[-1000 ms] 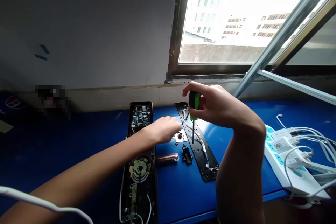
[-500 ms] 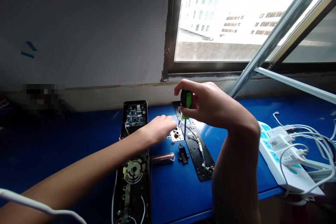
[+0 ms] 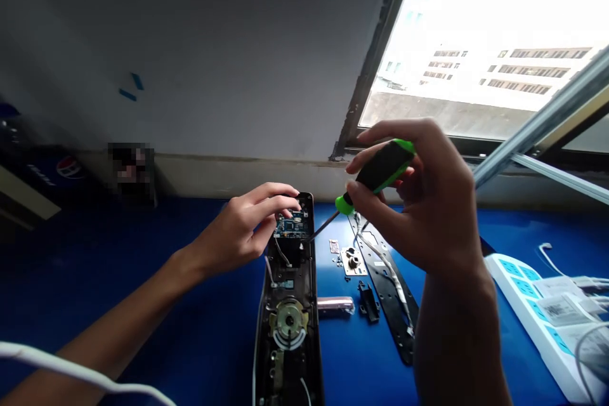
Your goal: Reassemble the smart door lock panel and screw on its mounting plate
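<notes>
My right hand (image 3: pixel 428 203) grips a screwdriver (image 3: pixel 383 168) with a black and green handle. The slanted shaft points down and left, its tip near the right edge of a long black housing (image 3: pixel 311 279) that looks like a door lock body. At the housing's far end my left hand (image 3: pixel 250 219) hangs over a blue circuit board (image 3: pixel 290 225), fingers loosely bent and apart, nothing visible in them. Below the board lie thin white wires and a round metal disc (image 3: pixel 289 322). Whether the left fingertips touch the housing, I cannot tell.
Right of the housing lie a metal plate (image 3: pixel 353 261), tiny screws, a black plastic bracket (image 3: pixel 368 303), a copper-coloured wrapped bar (image 3: pixel 335 306) and a long black panel (image 3: pixel 387 292) with a cable. A white power strip (image 3: pixel 533 317) stands right; a white cable (image 3: pixel 80 371) crosses front left.
My right hand has brought the screwdriver from upright beside the metal plate over to the housing, now tilted. My left hand has left the small parts for the circuit board. The view has shifted left.
</notes>
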### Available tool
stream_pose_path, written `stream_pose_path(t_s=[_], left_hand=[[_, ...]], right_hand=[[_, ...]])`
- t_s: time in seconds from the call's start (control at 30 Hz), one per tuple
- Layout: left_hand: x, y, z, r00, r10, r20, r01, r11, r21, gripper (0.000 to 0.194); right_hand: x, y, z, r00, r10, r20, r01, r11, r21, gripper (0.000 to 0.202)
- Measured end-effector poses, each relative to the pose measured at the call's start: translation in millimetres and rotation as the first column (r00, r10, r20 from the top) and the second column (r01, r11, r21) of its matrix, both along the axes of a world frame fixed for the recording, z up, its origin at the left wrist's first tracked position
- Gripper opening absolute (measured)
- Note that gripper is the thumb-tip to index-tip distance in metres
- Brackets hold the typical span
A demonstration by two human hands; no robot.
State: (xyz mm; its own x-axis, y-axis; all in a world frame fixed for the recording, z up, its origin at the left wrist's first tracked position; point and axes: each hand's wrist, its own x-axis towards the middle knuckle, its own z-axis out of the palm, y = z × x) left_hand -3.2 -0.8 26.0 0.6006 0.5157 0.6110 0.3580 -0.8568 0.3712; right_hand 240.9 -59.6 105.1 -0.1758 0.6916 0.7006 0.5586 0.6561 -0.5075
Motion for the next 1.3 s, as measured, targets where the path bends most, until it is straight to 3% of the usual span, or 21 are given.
stream_pose_path(t_s=[0.23,0.47,1.07,1.3], left_hand=[[-28.3,8.1,-12.6,0.987,0.009,0.162,0.01,0.993,-0.114,0.034],[-37.8,9.3,-15.5,0.974,0.011,0.227,0.04,0.975,-0.217,0.036],[-39.9,12.4,-23.5,0.958,0.003,0.288,0.115,0.913,-0.392,0.044],[-39.7,12.4,-24.8,0.95,0.037,0.309,0.087,0.922,-0.378,0.034]], right_hand=[[-41.5,19.0,-2.4,0.997,-0.032,-0.076,0.041,0.993,0.115,0.036],[-64.0,26.9,-7.8,1.0,-0.015,-0.01,0.016,0.998,0.054,0.038],[-72.2,24.9,-11.6,0.992,-0.049,0.114,0.043,0.998,0.055,0.036],[-72.5,21.2,-11.5,0.989,-0.031,0.143,0.022,0.997,0.067,0.038]])
